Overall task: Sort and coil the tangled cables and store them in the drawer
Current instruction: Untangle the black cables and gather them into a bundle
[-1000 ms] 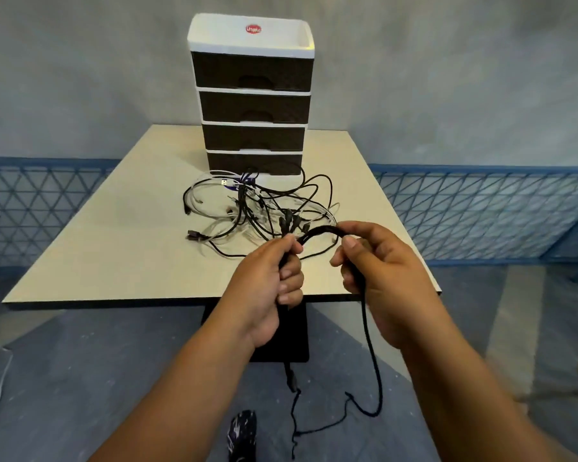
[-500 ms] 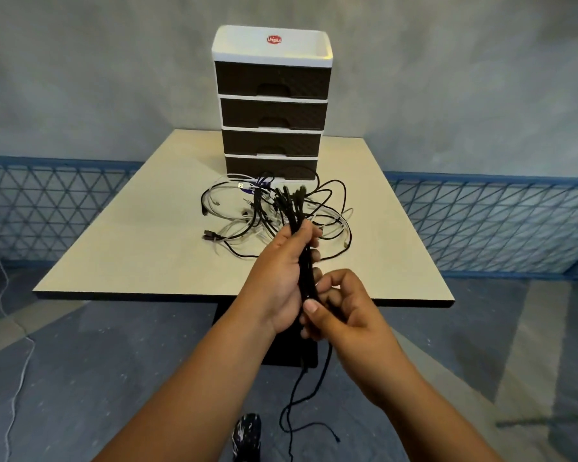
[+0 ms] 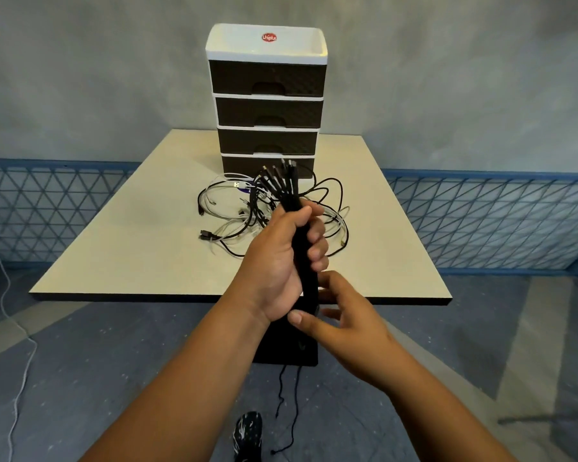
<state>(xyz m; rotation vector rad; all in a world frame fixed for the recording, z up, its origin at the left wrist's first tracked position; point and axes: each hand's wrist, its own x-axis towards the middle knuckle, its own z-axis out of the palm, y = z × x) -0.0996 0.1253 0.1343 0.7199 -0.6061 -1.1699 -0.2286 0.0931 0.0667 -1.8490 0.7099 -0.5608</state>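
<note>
Black cable bundle (image 3: 302, 251) | step: gathering | left hand (image 3: 281, 258) fist-gripped round it | right hand (image 3: 344, 321) fingers loose at 6 o'clock | next: coil hanging tail.

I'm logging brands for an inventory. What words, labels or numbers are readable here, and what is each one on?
"Uniplus": white lettering on the red round sticker, on the white top tray of the drawer unit.
Nothing else can be read; any markings on the cable plugs are too small.

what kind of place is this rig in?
Probably a bare indoor room set up for recording, not a home: plain grey plastered wall, blue lattice panel along its base, and one beige square table carrying only a four-drawer plastic organiser and cables.
</note>
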